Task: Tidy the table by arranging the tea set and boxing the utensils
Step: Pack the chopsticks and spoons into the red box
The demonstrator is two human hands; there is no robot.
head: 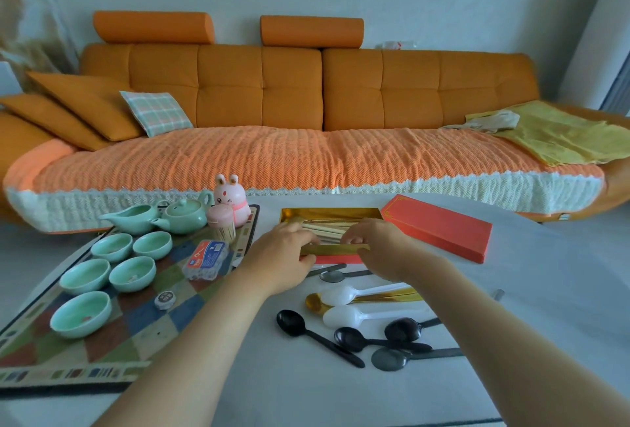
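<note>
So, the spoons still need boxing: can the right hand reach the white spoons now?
Probably yes: the white spoons lie uncovered on the table, close by the right hand, which only has to leave the gold box.

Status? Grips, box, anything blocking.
Left grip holds the gold box by its near wall; right grip on the chopsticks inside, hold unclear. Spoons loose in front, unboxed. Red lid off, right of box.
</note>
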